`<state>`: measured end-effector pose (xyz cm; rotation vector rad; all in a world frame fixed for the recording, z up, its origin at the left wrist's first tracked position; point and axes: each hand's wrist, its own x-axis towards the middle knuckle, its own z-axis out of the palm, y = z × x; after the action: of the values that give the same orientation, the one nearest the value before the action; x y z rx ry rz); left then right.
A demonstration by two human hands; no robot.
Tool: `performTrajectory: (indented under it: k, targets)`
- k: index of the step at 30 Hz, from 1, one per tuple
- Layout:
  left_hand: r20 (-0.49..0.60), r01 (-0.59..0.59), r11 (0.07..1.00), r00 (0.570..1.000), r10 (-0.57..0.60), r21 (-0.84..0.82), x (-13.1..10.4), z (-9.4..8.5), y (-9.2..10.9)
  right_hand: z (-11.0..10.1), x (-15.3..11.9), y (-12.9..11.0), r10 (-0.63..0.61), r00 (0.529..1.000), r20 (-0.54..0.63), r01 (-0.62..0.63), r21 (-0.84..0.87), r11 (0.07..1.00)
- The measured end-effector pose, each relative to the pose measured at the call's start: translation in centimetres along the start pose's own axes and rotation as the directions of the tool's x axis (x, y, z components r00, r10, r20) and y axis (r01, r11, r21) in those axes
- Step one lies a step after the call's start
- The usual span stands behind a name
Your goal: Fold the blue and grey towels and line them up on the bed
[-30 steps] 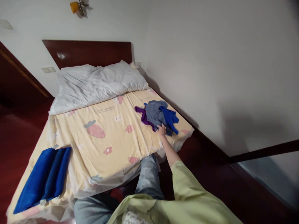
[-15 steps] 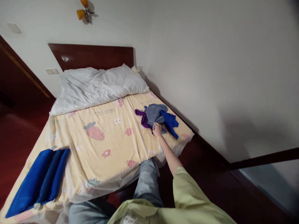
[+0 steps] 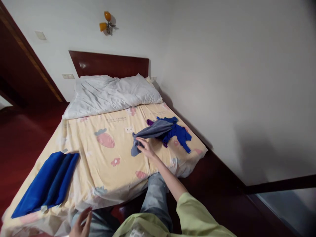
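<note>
My right hand (image 3: 145,148) grips one end of a grey garment (image 3: 158,128), whose other end lies stretched back over the clothes pile. In that pile are a blue garment (image 3: 181,135) with its limbs spread and a purple garment (image 3: 149,122) mostly covered by the grey one. My left hand (image 3: 82,222) is low at the bed's front edge, fingers extended and holding nothing. Blue folded items (image 3: 46,184) lie side by side on the bed's left front corner, well ahead of that hand.
The bed's yellow sheet (image 3: 118,144) has a strawberry print. A white-grey quilt or pillow (image 3: 113,93) lies across the head end, before a dark wooden headboard (image 3: 111,64). A wall (image 3: 222,82) runs along the right side.
My right hand has pulled the grey garment leftward out of the pile, stretching it and uncovering more of the blue garment. My left hand has come into view at the bottom.
</note>
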<state>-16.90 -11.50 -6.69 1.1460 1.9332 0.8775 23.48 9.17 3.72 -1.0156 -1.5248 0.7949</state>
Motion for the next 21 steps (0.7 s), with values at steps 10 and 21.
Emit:
performTrajectory:
  k: [10,21]
  targets:
    - [-0.054,-0.194,0.936,0.981,0.187,-0.294,2.9,6.6,5.0,18.8,-14.4,-5.4,0.172,0.950,0.259,-0.264,0.382,0.885]
    - [-0.093,-0.089,0.975,0.993,0.071,-0.205,-1.8,2.5,3.4,18.0,-21.1,-1.3,0.201,0.937,0.287,-0.178,-0.105,0.978]
